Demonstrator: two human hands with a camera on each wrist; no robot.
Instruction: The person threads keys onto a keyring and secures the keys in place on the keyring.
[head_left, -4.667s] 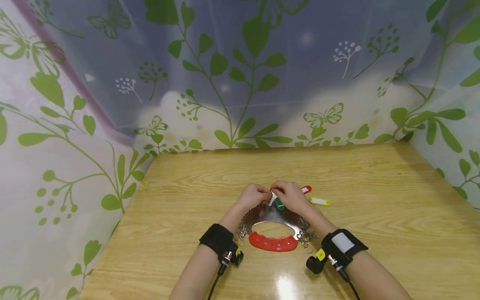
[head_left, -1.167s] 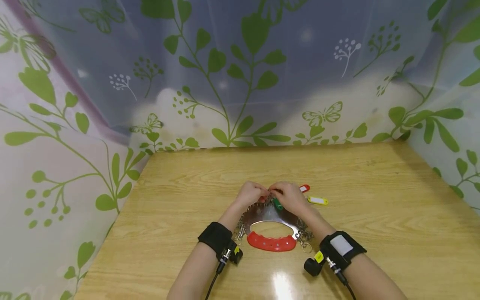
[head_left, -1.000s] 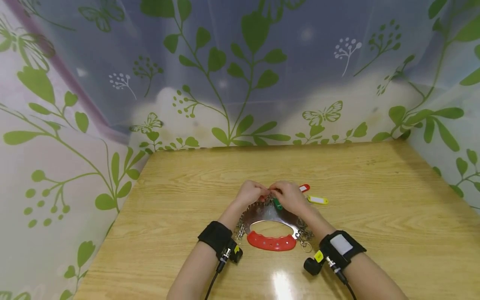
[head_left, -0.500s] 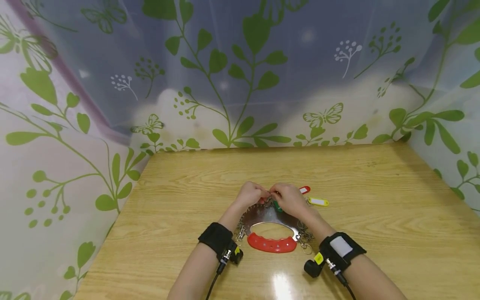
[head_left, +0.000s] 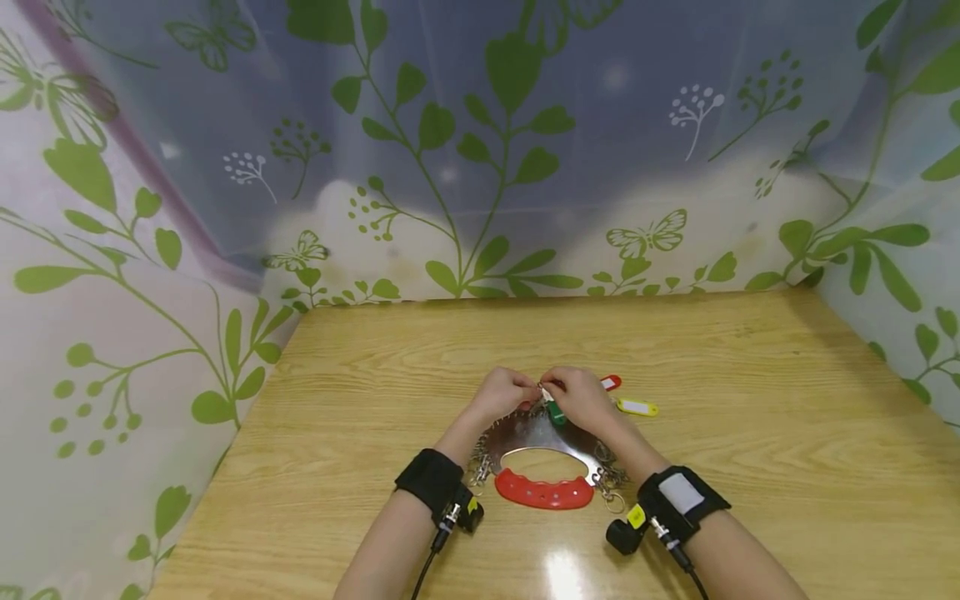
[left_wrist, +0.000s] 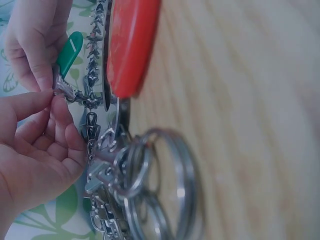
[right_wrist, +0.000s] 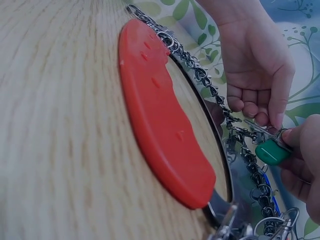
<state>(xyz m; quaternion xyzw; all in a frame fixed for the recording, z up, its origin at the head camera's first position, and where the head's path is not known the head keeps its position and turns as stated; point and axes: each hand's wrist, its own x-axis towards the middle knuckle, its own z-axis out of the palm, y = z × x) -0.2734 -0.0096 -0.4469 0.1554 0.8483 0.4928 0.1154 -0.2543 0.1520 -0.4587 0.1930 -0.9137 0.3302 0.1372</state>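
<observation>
My left hand and right hand meet fingertip to fingertip behind a curved metal plate with a red grip handle. Thumb and finger of each pinch a small metal key ring. From it a green key tag hangs beside a silvery key, partly covered by the right fingers. The left wrist view shows a chain of V-shaped links along the plate's edge, with a short metal piece running from it to the pinched ring. How the ring joins that piece is too small to tell.
Loose split rings and chain ends lie at both ends of the handle. A red key tag and a yellow key tag lie right of the right hand. Everything rests on a wooden table before a leaf-printed curtain.
Both hands stay almost in place, still pinching. The green tag and silvery key, partly hidden half a second ago, show more fully now between the right fingers and the plate.
</observation>
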